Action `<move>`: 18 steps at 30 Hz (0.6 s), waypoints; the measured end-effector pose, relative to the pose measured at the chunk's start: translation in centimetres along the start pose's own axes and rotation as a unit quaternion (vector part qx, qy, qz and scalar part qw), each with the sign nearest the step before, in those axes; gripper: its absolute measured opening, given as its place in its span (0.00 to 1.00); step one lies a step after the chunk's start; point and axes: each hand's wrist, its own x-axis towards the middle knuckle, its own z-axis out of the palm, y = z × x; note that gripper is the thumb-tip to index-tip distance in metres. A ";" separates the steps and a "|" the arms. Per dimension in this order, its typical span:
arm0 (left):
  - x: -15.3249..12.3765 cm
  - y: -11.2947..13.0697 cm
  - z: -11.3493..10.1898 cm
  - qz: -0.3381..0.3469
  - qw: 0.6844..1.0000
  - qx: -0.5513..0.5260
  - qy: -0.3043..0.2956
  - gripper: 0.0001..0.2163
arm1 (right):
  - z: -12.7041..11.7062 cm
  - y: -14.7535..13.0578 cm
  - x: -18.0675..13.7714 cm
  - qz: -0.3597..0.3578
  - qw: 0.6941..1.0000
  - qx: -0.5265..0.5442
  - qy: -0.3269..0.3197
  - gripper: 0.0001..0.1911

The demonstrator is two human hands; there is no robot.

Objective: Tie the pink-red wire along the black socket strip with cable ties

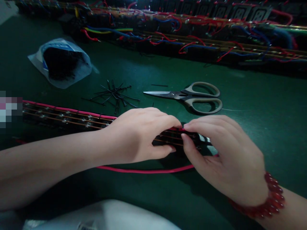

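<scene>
A long black socket strip (64, 116) with several copper-coloured rods and soldered joints lies across the bench. A thick red wire (96, 114) runs along its far edge, fixed by small black ties. My left hand (141, 134) grips the strip, fingers over the far side and thumb at the near side. Close by, my right hand (227, 156) has forefinger and thumb bent in a pinch at the red wire near the strip's right end. Whether a tie is between those fingertips is hard to see. A loop of red wire (148, 171) hangs on the near side.
Scissors (176, 95) with grey-black handles lie beyond my hands. Left of them is a pile of black cable ties (115, 94). An opened plastic bag (69, 81) holds more ties. Several wired strips (192, 41) line the back of the green bench (271, 102).
</scene>
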 end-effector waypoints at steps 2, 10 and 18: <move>0.0 0.0 0.0 0.002 1.000 0.001 -0.003 0.14 | 0.0 0.0 0.0 0.011 1.000 0.003 -0.005 0.08; -0.1 -0.1 -0.2 -0.016 1.000 -0.016 0.003 0.20 | -0.1 0.1 0.1 0.014 0.999 0.033 0.005 0.08; 0.0 0.1 0.0 -0.040 0.998 -0.045 0.008 0.21 | -0.1 0.2 0.2 0.002 0.996 0.084 -0.013 0.07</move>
